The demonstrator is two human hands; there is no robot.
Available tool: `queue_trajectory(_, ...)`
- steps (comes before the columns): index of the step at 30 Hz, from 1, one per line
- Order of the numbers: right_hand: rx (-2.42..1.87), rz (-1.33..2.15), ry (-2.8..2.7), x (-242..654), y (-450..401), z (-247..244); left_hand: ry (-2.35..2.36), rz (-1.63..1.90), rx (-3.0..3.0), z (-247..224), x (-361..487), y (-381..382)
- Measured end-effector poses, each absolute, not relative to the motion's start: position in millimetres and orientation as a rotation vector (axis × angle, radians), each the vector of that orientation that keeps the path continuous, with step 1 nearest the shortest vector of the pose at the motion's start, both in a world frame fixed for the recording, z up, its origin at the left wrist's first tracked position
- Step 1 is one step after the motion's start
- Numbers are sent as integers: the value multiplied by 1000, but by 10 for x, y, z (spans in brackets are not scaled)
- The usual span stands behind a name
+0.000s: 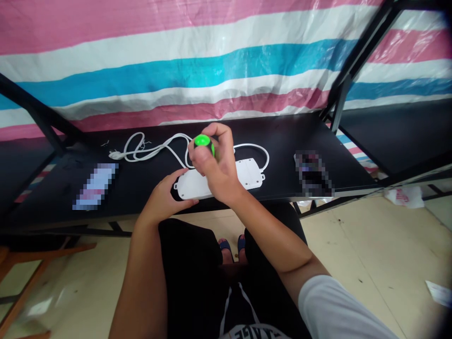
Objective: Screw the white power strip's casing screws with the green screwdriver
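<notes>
A white power strip [249, 173] lies on the black desk with its screwed underside up. Its white cable [151, 153] loops behind it to a plug at the left. My left hand [165, 195] grips the strip's left end, fingers at the far edge and thumb along the near edge. Above the strip, my right hand [221, 165] is wrapped round a green and black screwdriver handle [203, 141], held upright. The tool's lower part and tip are hidden behind my hand.
On the black desk [278, 136], a blurred-out phone-like object [95, 187] lies at the left and another [313, 174] at the right. Black metal frame posts stand at both sides. A striped plastic sheet [176, 70] hangs behind.
</notes>
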State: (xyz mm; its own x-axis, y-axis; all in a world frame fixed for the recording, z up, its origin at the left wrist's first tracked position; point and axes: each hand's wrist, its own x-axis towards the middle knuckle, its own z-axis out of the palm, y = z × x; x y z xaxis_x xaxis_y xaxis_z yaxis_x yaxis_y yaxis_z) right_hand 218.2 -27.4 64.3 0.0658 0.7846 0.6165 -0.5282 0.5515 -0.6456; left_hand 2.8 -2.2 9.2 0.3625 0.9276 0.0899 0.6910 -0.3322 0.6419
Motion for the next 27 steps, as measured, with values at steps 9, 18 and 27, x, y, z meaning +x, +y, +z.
queue_trajectory(9, -336, 1011, -1127, 2183, -308, 709, 1426, 608, 2112, 92, 36, -30)
queue_trajectory(18, -290, 955, -1130, 2183, -295, 657, 1424, 597, 2117, 113, 47, -35)
queue_trajectory(27, -418, 923, -1170, 2182, -324, 744, 1424, 589, 2139, 102, 34, -26)
